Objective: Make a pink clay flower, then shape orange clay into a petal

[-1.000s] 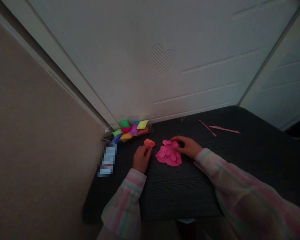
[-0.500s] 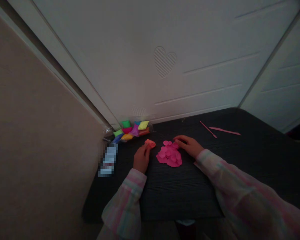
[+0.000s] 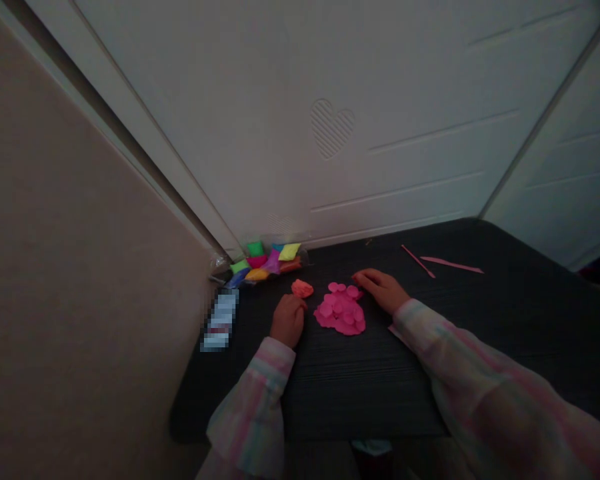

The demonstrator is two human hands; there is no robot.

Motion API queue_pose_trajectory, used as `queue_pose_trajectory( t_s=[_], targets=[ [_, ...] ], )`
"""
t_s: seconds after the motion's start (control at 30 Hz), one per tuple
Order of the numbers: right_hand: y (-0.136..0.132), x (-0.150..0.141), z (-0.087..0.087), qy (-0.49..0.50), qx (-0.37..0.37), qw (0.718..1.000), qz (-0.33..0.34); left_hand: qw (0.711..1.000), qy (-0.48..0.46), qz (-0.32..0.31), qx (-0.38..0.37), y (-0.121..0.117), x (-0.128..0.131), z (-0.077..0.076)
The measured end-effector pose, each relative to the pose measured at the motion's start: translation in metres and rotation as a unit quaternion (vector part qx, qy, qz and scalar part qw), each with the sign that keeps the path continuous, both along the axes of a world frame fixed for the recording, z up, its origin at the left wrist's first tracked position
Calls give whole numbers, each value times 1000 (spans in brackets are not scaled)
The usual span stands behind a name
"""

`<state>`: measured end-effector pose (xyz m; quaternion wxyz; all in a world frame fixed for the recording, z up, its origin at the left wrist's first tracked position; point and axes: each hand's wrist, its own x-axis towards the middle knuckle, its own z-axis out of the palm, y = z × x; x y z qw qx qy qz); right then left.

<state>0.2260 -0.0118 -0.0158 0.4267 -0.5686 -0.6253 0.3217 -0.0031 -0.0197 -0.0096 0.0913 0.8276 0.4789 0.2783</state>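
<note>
A flat, uneven slab of pink modelling clay [image 3: 341, 325] lies on the dark table, with several small round pink discs over its upper part. Just left of it sits a crumpled lump of orange clay [image 3: 303, 289]. My left hand [image 3: 288, 317] is right below this lump, fingers curled in; what they hold, if anything, is hidden. At the slab's upper right edge is my right hand [image 3: 380, 288], its thumb and fingers drawn together at the tips. Anything between those fingertips is too small to make out.
Colourful clay packets [image 3: 267, 263] in clear plastic lie at the back left, against the white panel. A blurred-out pale item [image 3: 221, 321] is at the left edge. Two pink modelling tools [image 3: 453, 265] rest at the back right. A flat pink piece [image 3: 400, 335] shows beside my right sleeve.
My left hand has come off the orange clay and drawn slightly back, its fingers curling. My right fingertips have shifted slightly away from the top of the pink clay.
</note>
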Motion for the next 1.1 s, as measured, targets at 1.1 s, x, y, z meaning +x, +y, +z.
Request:
queue_pose_trajectory(
  t_s=[1.1],
  targets=[
    [0, 0, 3, 32, -31, 999, 7, 843, -428, 63, -318, -5, 30, 2]
  ],
)
